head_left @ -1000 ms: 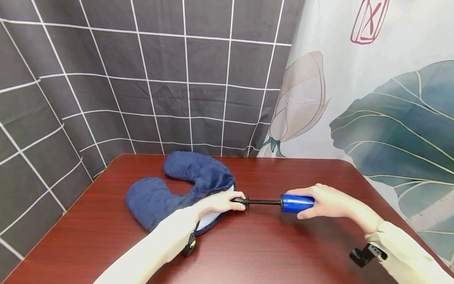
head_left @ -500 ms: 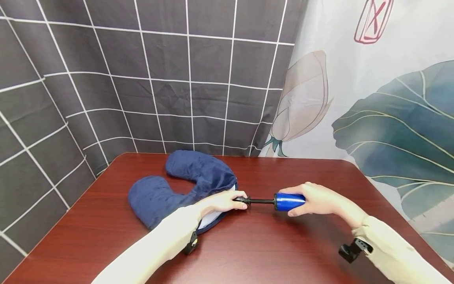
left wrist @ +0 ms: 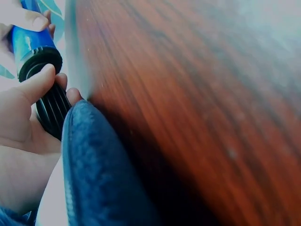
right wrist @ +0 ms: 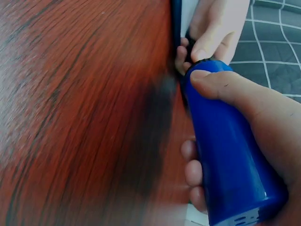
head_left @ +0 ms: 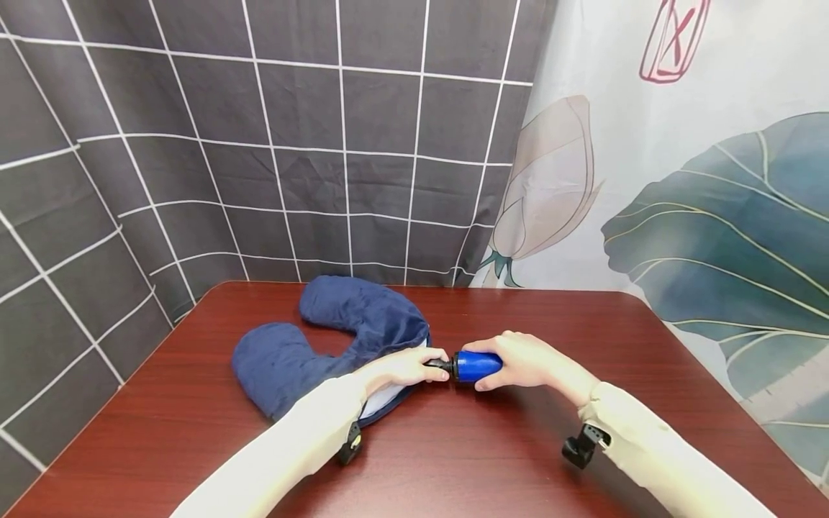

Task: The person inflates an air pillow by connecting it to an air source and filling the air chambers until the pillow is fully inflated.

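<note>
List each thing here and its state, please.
Black handle: right up against the blue cylinder, no rod showing
Blue cylinder: held sideways in the right hand
Left hand: gripping the black handle
Navy pillow: lying on the table, edge open, white showing
Grey curtain: hanging, lightly creased

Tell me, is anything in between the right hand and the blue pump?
No, nothing visible: the right hand grips the blue pump directly. The left hand holds its black handle, and the navy pillow lies over by that hand, not in between.
</note>
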